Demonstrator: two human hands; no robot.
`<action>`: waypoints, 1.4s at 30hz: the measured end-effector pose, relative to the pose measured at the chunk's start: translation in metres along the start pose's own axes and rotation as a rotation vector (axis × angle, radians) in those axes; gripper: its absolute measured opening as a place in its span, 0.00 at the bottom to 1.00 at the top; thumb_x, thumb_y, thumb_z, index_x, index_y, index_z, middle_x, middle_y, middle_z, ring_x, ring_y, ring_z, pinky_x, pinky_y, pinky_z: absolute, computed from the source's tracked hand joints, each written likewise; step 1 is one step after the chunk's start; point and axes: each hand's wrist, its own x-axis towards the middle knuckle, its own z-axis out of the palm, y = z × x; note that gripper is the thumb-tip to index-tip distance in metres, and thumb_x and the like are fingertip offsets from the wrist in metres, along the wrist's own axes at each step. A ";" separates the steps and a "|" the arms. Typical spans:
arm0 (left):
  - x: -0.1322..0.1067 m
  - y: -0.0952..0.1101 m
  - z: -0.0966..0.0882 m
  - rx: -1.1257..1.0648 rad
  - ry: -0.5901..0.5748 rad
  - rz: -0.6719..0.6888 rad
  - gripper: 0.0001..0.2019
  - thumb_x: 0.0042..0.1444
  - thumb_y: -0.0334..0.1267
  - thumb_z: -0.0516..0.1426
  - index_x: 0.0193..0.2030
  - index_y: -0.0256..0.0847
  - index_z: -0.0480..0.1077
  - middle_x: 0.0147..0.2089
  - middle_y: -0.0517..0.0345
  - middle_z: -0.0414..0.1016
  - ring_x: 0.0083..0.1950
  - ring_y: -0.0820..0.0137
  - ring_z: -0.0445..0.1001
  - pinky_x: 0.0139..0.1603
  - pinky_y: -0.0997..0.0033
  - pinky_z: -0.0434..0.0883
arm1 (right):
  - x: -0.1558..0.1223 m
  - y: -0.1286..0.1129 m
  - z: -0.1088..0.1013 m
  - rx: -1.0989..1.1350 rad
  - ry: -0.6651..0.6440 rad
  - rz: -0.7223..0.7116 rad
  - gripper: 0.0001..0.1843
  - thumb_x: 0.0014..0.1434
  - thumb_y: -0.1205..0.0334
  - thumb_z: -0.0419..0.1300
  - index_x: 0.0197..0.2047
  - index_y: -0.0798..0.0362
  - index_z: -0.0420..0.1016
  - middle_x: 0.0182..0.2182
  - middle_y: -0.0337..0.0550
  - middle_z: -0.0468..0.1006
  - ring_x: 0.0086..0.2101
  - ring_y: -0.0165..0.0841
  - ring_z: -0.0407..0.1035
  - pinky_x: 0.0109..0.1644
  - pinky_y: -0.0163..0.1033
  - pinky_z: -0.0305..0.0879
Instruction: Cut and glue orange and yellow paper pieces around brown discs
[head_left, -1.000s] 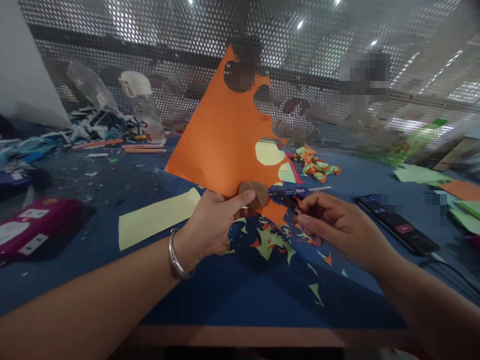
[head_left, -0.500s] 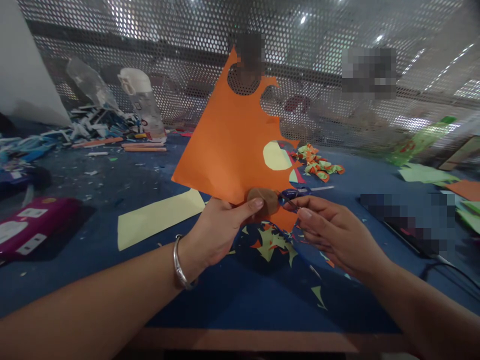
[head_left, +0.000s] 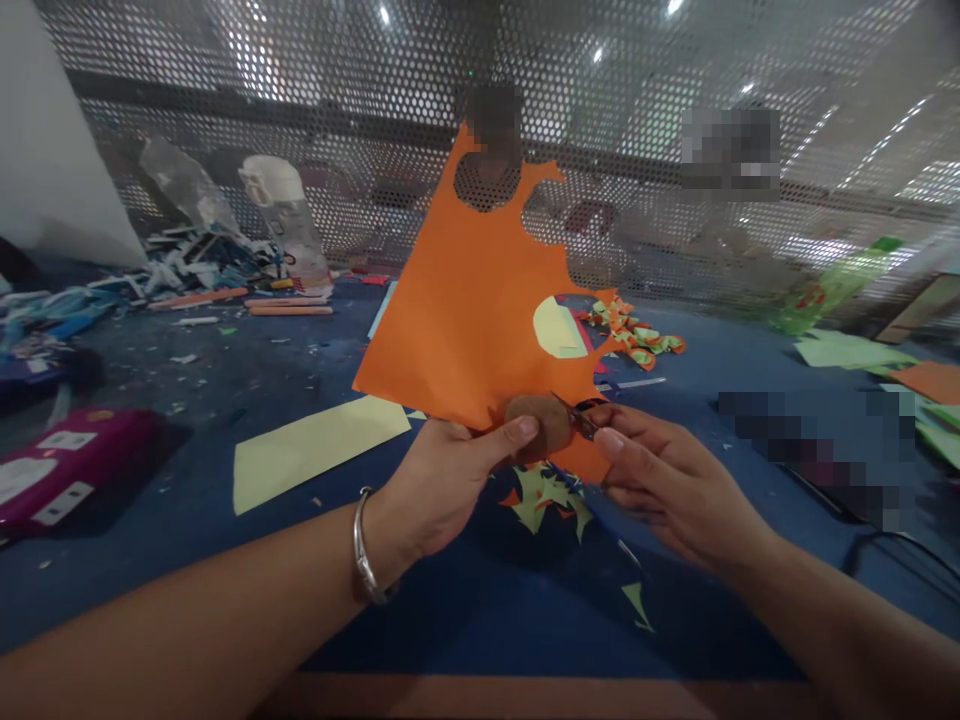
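Note:
Between thumb and fingers, my left hand [head_left: 450, 475] grips an orange sheet of paper [head_left: 472, 300] with scalloped, rounded cut-outs along its right edge. My left thumb presses a round brown disc [head_left: 551, 425] flat against the lower part of the sheet. My right hand [head_left: 667, 470] is closed around a small pair of scissors [head_left: 581, 415], its blades at the disc's right edge. Most of the scissors' handles are hidden by my fingers. Pale green and orange paper scraps [head_left: 544, 495] lie on the table beneath the sheet.
A pale yellow paper strip [head_left: 319, 450] lies left of my hand, near a magenta case [head_left: 90, 460]. Behind stand a clear bottle [head_left: 289, 220] and a heap of blue-white pieces [head_left: 195, 260]. Curled orange-green paper pieces [head_left: 637, 335] sit at the back; more paper sheets [head_left: 855, 350] lie right.
The orange sheet, disc and left hand have shifted slightly right and down in view. The scissors' blades now point up and left along the disc's edge.

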 end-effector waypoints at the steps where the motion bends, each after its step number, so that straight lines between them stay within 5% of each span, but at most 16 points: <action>1: 0.000 0.001 0.001 0.001 0.007 0.000 0.04 0.56 0.36 0.64 0.34 0.37 0.79 0.44 0.50 0.80 0.46 0.66 0.77 0.53 0.64 0.74 | 0.000 0.000 0.000 0.005 0.001 0.003 0.16 0.60 0.49 0.67 0.39 0.53 0.74 0.32 0.35 0.66 0.19 0.15 0.41 0.18 0.28 0.36; 6: -0.003 0.008 0.007 0.020 -0.021 -0.016 0.07 0.57 0.37 0.63 0.29 0.38 0.77 0.40 0.50 0.79 0.45 0.65 0.77 0.54 0.62 0.74 | 0.000 -0.001 0.001 0.004 0.016 0.016 0.17 0.58 0.47 0.68 0.37 0.53 0.73 0.31 0.34 0.64 0.19 0.15 0.42 0.19 0.28 0.36; 11: -0.001 0.001 0.004 -0.020 0.017 -0.065 0.05 0.57 0.35 0.63 0.31 0.37 0.78 0.48 0.49 0.79 0.49 0.64 0.77 0.56 0.62 0.74 | 0.000 0.001 -0.001 0.011 0.014 0.045 0.18 0.59 0.47 0.68 0.38 0.53 0.71 0.26 0.30 0.58 0.19 0.16 0.40 0.19 0.27 0.34; 17: 0.002 -0.004 -0.006 0.259 0.065 0.154 0.05 0.58 0.38 0.64 0.35 0.38 0.78 0.44 0.52 0.80 0.46 0.65 0.76 0.52 0.64 0.74 | 0.000 -0.002 -0.003 -0.001 -0.036 0.059 0.19 0.59 0.46 0.67 0.39 0.53 0.69 0.20 0.25 0.50 0.18 0.18 0.39 0.18 0.26 0.33; 20: 0.002 0.000 -0.007 0.363 0.080 0.158 0.06 0.57 0.39 0.64 0.33 0.38 0.77 0.40 0.52 0.80 0.45 0.63 0.77 0.48 0.65 0.75 | -0.001 -0.004 -0.004 -0.013 -0.050 0.054 0.20 0.59 0.45 0.67 0.39 0.54 0.70 0.19 0.25 0.50 0.18 0.18 0.39 0.17 0.26 0.34; 26: 0.001 0.002 -0.006 0.300 0.055 0.113 0.10 0.56 0.38 0.65 0.27 0.39 0.74 0.28 0.57 0.77 0.38 0.67 0.77 0.38 0.71 0.74 | -0.001 -0.002 -0.006 -0.031 -0.055 0.037 0.21 0.59 0.45 0.67 0.35 0.54 0.68 0.20 0.25 0.51 0.18 0.18 0.40 0.18 0.27 0.36; 31: 0.003 -0.004 -0.010 0.156 0.002 0.129 0.04 0.59 0.34 0.63 0.40 0.39 0.76 0.38 0.57 0.78 0.42 0.71 0.76 0.47 0.72 0.72 | -0.001 -0.001 -0.006 -0.059 -0.059 0.058 0.23 0.58 0.44 0.68 0.32 0.54 0.66 0.19 0.25 0.50 0.18 0.18 0.41 0.18 0.27 0.35; 42: 0.003 -0.003 -0.005 0.102 -0.035 0.094 0.03 0.59 0.33 0.63 0.35 0.37 0.74 0.36 0.57 0.78 0.39 0.73 0.76 0.45 0.72 0.73 | -0.002 0.000 -0.006 -0.001 -0.066 0.060 0.26 0.58 0.44 0.68 0.28 0.52 0.59 0.20 0.25 0.50 0.18 0.18 0.40 0.18 0.26 0.35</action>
